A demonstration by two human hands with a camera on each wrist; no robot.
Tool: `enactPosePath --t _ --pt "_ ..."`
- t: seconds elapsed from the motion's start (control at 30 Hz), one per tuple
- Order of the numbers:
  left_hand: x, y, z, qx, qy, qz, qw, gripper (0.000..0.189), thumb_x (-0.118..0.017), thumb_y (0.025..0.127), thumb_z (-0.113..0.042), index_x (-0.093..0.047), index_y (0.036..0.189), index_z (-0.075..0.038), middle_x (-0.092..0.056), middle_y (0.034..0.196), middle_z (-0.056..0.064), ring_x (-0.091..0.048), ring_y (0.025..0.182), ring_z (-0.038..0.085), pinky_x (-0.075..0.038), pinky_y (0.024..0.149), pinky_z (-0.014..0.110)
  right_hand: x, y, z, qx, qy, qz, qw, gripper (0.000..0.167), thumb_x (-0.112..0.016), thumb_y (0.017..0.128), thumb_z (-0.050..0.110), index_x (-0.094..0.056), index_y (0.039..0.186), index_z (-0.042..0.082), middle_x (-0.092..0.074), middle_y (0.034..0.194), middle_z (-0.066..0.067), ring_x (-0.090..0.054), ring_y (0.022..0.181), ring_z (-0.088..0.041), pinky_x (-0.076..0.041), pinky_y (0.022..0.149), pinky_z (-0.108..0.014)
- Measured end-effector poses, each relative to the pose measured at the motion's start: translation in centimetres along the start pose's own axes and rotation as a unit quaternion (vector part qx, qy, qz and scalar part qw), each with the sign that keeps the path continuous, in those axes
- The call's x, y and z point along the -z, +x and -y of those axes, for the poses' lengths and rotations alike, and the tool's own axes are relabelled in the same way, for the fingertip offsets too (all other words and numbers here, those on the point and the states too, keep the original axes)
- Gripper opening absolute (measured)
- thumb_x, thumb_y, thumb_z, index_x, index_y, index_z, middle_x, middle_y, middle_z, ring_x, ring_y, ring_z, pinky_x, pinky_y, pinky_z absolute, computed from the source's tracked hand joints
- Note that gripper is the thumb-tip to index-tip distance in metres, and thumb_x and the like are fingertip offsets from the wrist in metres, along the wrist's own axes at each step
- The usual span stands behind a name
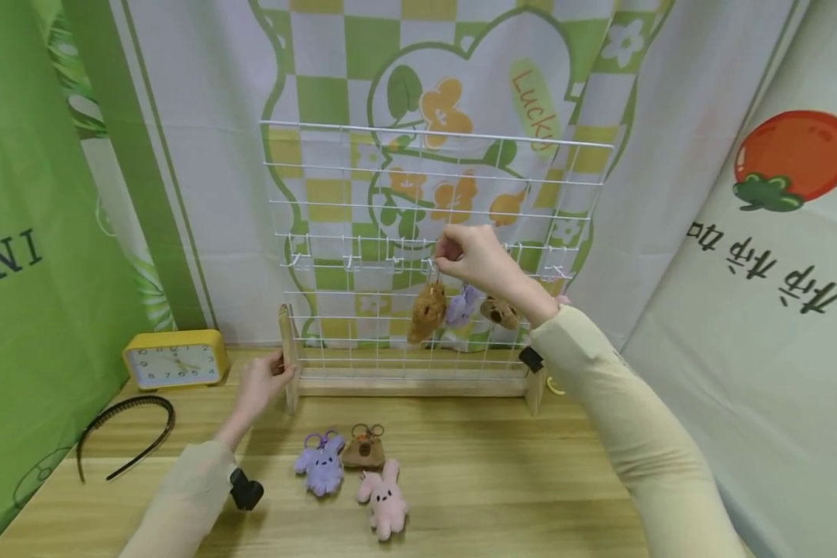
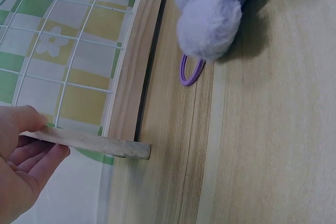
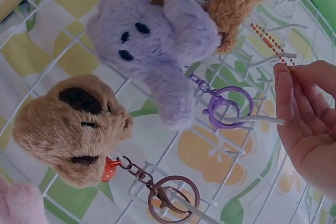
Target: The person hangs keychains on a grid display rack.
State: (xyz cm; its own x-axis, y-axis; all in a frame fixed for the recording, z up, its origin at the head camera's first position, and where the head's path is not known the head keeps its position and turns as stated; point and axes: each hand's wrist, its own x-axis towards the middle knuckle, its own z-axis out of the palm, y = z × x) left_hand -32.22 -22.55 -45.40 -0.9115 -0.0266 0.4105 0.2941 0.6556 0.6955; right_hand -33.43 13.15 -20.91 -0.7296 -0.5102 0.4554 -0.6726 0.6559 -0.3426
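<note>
My right hand is raised at the white wire grid, pinching the thin ball chain of a brown plush keychain beside a hook. In the right wrist view the chain loops over a hook tip, right at the fingertips. A purple plush and a brown big-nosed plush hang by rings from neighbouring hooks. Part of a pink plush shows at the corner. With thumb and fingers, my left hand grips the rack's wooden side post.
On the table lie a purple bunny plush, a brown plush and a pink bunny plush. A yellow clock and black headband are at the left. Bare hooks line the grid's left part.
</note>
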Motion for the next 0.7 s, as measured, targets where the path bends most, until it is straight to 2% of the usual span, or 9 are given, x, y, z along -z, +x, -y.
enactPosePath --t 0.2,0.47,0.7 --pt "-0.2 -0.2 0.2 -0.003 -0.002 0.0 1.0 0.024 -0.062 0.09 0.001 -0.066 0.108 0.016 -0.069 0.105 0.035 -0.07 0.098 0.047 -0.061 0.085 0.05 -0.5 0.6 -0.6 -0.014 -0.018 0.014 0.9996 0.005 -0.064 0.089 0.002 -0.064 0.088 0.007 -0.07 0.085 -0.011 -0.062 0.074 -0.019 -0.057 0.069 -0.028" --pt "-0.2 -0.1 0.2 0.0 -0.001 -0.003 1.0 0.026 -0.063 0.09 0.0 -0.065 0.11 0.016 -0.069 0.105 0.034 -0.07 0.099 0.046 -0.062 0.084 0.049 -0.8 0.5 -1.0 -0.009 -0.026 0.015 0.9995 0.005 -0.064 0.09 0.003 -0.063 0.088 0.007 -0.07 0.084 -0.01 -0.063 0.074 -0.019 -0.057 0.069 -0.029" --pt "-0.1 0.1 0.2 -0.005 -0.001 -0.008 0.9999 0.023 -0.063 0.09 0.001 -0.066 0.107 0.016 -0.069 0.104 0.035 -0.07 0.098 0.047 -0.062 0.084 0.049 -0.2 -1.0 -0.2 0.019 -0.012 -0.016 0.9996 0.003 -0.065 0.091 0.005 -0.065 0.092 0.002 -0.072 0.087 -0.011 -0.067 0.079 -0.02 -0.062 0.074 -0.031"
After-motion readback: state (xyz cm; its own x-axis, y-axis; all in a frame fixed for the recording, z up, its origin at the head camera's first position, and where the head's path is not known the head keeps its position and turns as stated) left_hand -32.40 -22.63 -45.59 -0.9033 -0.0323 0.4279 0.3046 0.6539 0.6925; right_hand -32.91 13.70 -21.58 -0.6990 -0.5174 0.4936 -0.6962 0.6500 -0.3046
